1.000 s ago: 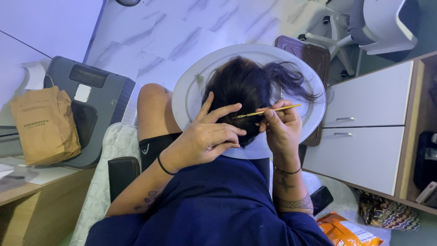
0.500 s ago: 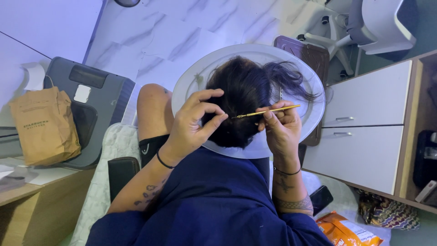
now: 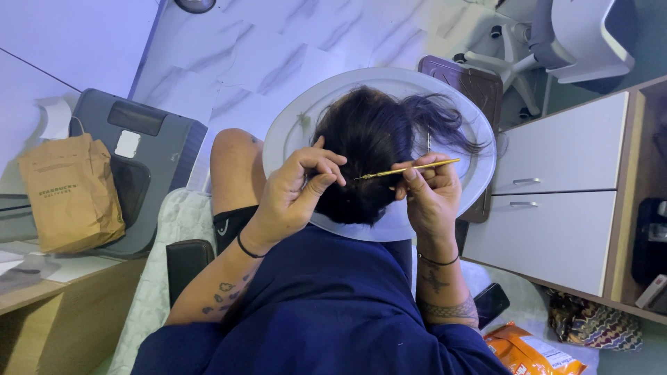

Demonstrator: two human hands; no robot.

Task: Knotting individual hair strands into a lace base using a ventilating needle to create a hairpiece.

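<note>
One person in a dark blue garment [image 3: 326,305] sits below both hands, the head of dark hair [image 3: 379,156] directly under them. Beneath the hair, past the fingertips, lies one round white disc [image 3: 292,132]. To the right of the right hand stands one white cabinet [image 3: 556,201] with two drawer fronts, each carrying one metal handle. Far to the left of the left hand rests one grey case [image 3: 153,160], and one brown paper bag [image 3: 69,191] leans against it. Beyond the disc, up and right of the right hand, one white swivel chair [image 3: 577,35] shows. Below the right forearm lies one orange snack packet [image 3: 528,351].

The left hand [image 3: 295,194] is curled, fingertips pinching into the hair. The right hand [image 3: 431,191] grips one thin golden stick [image 3: 406,169], which lies nearly level across the hair, its tip pointing toward the left hand's fingers. Each wrist wears one dark band.
</note>
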